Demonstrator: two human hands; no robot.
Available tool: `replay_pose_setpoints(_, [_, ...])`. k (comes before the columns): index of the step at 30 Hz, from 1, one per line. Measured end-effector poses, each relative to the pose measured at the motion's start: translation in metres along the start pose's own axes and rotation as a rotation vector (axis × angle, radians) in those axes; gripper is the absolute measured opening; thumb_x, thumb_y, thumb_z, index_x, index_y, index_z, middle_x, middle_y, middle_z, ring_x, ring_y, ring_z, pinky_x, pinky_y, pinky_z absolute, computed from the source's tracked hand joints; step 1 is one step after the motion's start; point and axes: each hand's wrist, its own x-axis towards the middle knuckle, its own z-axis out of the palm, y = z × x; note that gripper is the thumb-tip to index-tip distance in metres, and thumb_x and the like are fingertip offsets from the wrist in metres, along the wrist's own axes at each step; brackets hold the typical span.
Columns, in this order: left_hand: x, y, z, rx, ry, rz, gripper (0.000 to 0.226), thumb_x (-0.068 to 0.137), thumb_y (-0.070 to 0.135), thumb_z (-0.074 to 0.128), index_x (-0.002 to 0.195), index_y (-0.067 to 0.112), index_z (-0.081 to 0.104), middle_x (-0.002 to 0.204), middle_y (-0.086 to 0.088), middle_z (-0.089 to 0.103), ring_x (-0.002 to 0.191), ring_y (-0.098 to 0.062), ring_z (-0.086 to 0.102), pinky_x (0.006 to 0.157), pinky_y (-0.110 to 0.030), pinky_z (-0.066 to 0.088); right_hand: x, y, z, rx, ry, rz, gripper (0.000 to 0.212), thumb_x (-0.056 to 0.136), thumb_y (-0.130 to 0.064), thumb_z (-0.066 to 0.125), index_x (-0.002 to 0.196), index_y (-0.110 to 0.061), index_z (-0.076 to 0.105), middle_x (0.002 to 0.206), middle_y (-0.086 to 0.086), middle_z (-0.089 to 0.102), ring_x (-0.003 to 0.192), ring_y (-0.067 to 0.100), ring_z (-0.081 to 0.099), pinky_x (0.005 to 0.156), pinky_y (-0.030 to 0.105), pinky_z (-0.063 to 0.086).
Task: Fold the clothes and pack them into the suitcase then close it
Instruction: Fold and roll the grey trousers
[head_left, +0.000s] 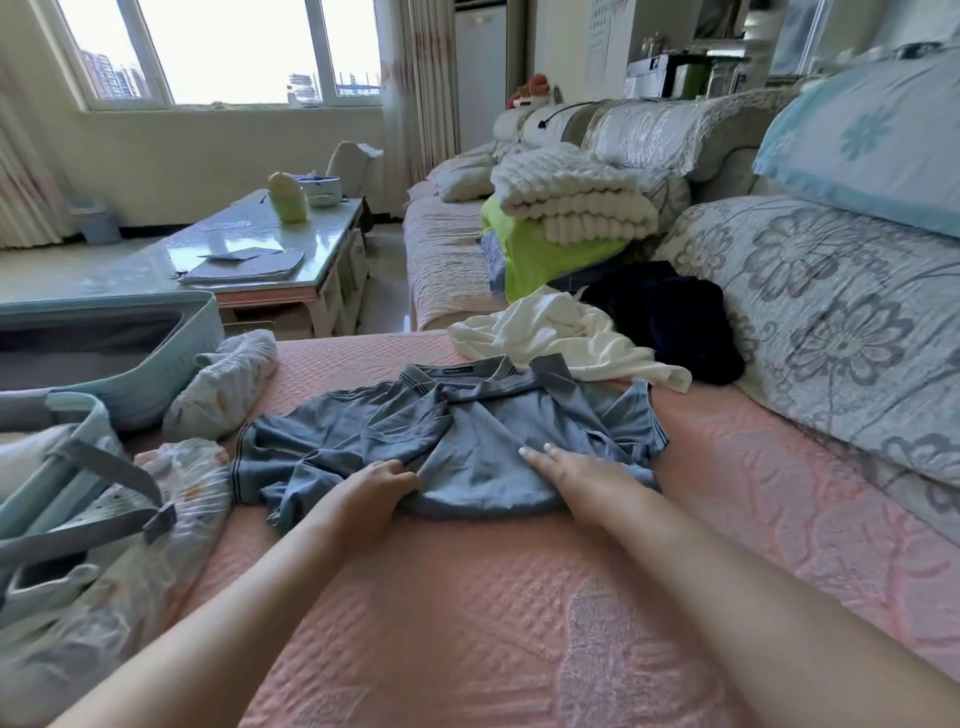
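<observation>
The open suitcase (104, 338) is sitting at far left. The left hand (376, 486) is pinching the blue polo shirt's (467, 431) hem; the shirt is lying crumpled on the pink cover (467, 623), collar pointing away, long axis sideways. The right hand (576, 475) is pressing flat, fingers together.

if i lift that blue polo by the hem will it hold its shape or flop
Likely flop: the blue polo lies rumpled in soft creases, so the fabric looks thin and limp. It probably weighs little. The left hand bunches its hem while the right hand lies flat on it. It may drag on the quilted pink cover.
</observation>
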Motion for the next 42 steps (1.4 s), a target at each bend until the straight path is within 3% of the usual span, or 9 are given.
replay_pose_setpoints(4, [-0.006, 0.011, -0.016, -0.085, -0.018, -0.08, 0.028, 0.073, 0.0, 0.059, 0.08, 0.026, 0.06, 0.09, 0.002, 0.057, 0.085, -0.025, 0.059, 0.068, -0.025, 0.036, -0.021, 0.002, -0.008, -0.065, 0.229, -0.014, 0.038, 0.088, 0.003, 0.047, 0.116, -0.019, 0.058, 0.12, 0.007, 0.063, 0.111, 0.03, 0.063, 0.08, 0.033, 0.05])
replay_pose_setpoints(8, [-0.024, 0.036, -0.044, 0.063, -0.282, -0.134, 0.022, 0.069, 0.014, 0.056, 0.082, 0.031, 0.063, 0.083, 0.009, 0.061, 0.08, -0.016, 0.058, 0.069, -0.022, 0.047, -0.057, -0.002, -0.018, 0.018, 0.118, 0.008, 0.016, 0.077, -0.005, 0.052, 0.072, -0.02, 0.05, 0.092, 0.001, 0.058, 0.094, 0.025, 0.062, 0.068, 0.03, 0.042])
replay_pose_setpoints(14, [-0.044, 0.094, -0.062, -0.078, -0.906, -0.274, 0.018, 0.077, 0.02, 0.074, 0.093, 0.03, 0.073, 0.085, 0.002, 0.069, 0.062, -0.013, 0.062, 0.055, -0.023, 0.053, -0.103, 0.006, -0.004, 0.437, -0.266, 0.013, 0.018, 0.078, -0.03, 0.062, 0.088, -0.021, 0.073, 0.082, -0.004, 0.068, 0.075, 0.015, 0.061, 0.071, 0.032, 0.053])
replay_pose_setpoints(19, [-0.032, 0.138, -0.057, -0.17, -0.39, -0.116, 0.018, 0.088, 0.025, 0.056, 0.095, 0.025, 0.072, 0.083, 0.012, 0.069, 0.072, -0.009, 0.065, 0.064, -0.017, 0.049, -0.114, 0.026, 0.009, 0.316, 0.182, 0.296, 0.035, 0.092, -0.05, 0.049, 0.107, -0.021, 0.061, 0.11, 0.003, 0.065, 0.095, 0.022, 0.062, 0.084, 0.036, 0.053])
replay_pose_setpoints(22, [-0.024, 0.159, -0.037, -0.197, -0.153, -0.03, 0.02, 0.092, 0.024, 0.057, 0.104, 0.032, 0.07, 0.106, 0.009, 0.066, 0.086, -0.009, 0.061, 0.074, -0.016, 0.047, -0.12, 0.029, 0.026, 0.205, 0.112, 0.453, 0.042, 0.09, -0.054, 0.054, 0.112, -0.018, 0.059, 0.112, 0.006, 0.066, 0.103, 0.028, 0.064, 0.082, 0.034, 0.051])
replay_pose_setpoints(26, [-0.024, 0.178, -0.002, -0.092, -0.173, 0.131, 0.051, 0.087, 0.048, 0.066, 0.135, 0.038, 0.052, 0.141, 0.006, 0.045, 0.133, -0.018, 0.039, 0.107, -0.038, 0.04, -0.121, 0.035, 0.031, 0.433, 0.215, 0.454, 0.025, 0.096, -0.041, 0.057, 0.095, -0.017, 0.065, 0.108, 0.009, 0.07, 0.099, 0.029, 0.065, 0.076, 0.03, 0.046])
replay_pose_setpoints(32, [-0.029, 0.186, 0.016, -0.147, -0.287, 0.132, 0.096, 0.078, 0.05, 0.074, 0.155, 0.041, 0.016, 0.161, 0.011, 0.007, 0.147, -0.014, 0.012, 0.117, -0.043, 0.029, -0.134, 0.051, 0.023, -0.008, -0.091, 0.645, 0.036, 0.095, -0.017, 0.056, 0.131, -0.014, 0.058, 0.135, 0.006, 0.059, 0.122, 0.028, 0.058, 0.088, 0.037, 0.048])
replay_pose_setpoints(37, [-0.008, 0.165, 0.008, -0.249, -0.109, 0.024, 0.051, 0.087, 0.048, 0.059, 0.136, 0.034, 0.054, 0.136, 0.007, 0.05, 0.127, -0.018, 0.05, 0.104, -0.034, 0.043, -0.107, 0.04, 0.013, -0.029, 0.192, 0.485, 0.045, 0.091, -0.029, 0.053, 0.133, -0.014, 0.044, 0.127, 0.01, 0.055, 0.109, 0.029, 0.06, 0.073, 0.034, 0.043])
replay_pose_setpoints(42, [0.007, 0.136, -0.005, 0.291, -0.099, -0.143, 0.053, 0.087, 0.032, 0.058, 0.138, 0.044, 0.047, 0.153, 0.0, 0.027, 0.139, -0.026, 0.027, 0.103, -0.042, 0.037, -0.064, 0.023, 0.016, 0.0, 0.422, 0.203, 0.038, 0.095, -0.027, 0.045, 0.131, -0.014, 0.045, 0.131, 0.012, 0.048, 0.117, 0.032, 0.051, 0.085, 0.041, 0.048])
